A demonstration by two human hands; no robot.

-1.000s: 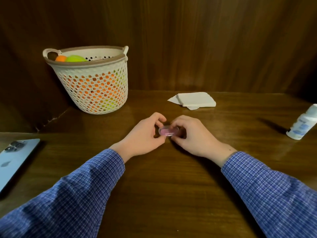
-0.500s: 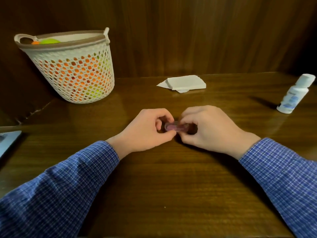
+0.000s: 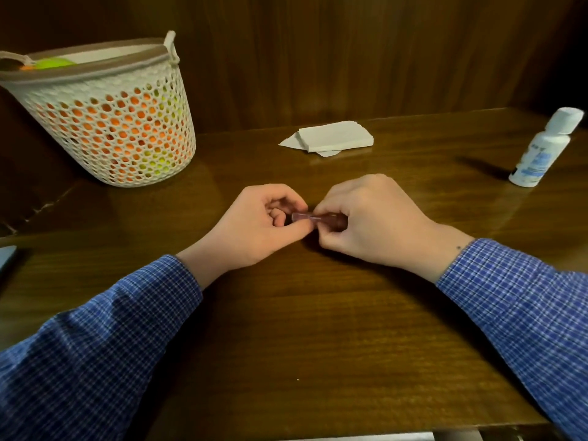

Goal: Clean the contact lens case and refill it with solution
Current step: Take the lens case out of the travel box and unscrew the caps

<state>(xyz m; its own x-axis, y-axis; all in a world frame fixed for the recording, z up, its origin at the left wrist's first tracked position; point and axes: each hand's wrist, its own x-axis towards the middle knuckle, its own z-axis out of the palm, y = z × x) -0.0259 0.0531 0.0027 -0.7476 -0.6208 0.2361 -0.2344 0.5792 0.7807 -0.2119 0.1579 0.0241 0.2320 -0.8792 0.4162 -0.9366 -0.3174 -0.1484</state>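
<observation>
A small pink translucent contact lens case [image 3: 304, 216] sits between my two hands just above the dark wooden table [image 3: 318, 329]. My left hand [image 3: 254, 227] pinches its left end between thumb and curled fingers. My right hand [image 3: 369, 221] grips its right end, and its fingers hide most of the case. A white solution bottle [image 3: 541, 151] with a white cap stands at the far right of the table, apart from both hands.
A white perforated basket [image 3: 111, 122] holding orange and green balls stands at the back left. A stack of white tissues [image 3: 334, 136] lies at the back centre. The corner of a phone [image 3: 5, 259] shows at the left edge. A wooden wall rises behind.
The view has shifted right and down, pushing the phone nearly out of frame. Both hands have closed tighter on the case, which now shows edge-on rather than from above.
</observation>
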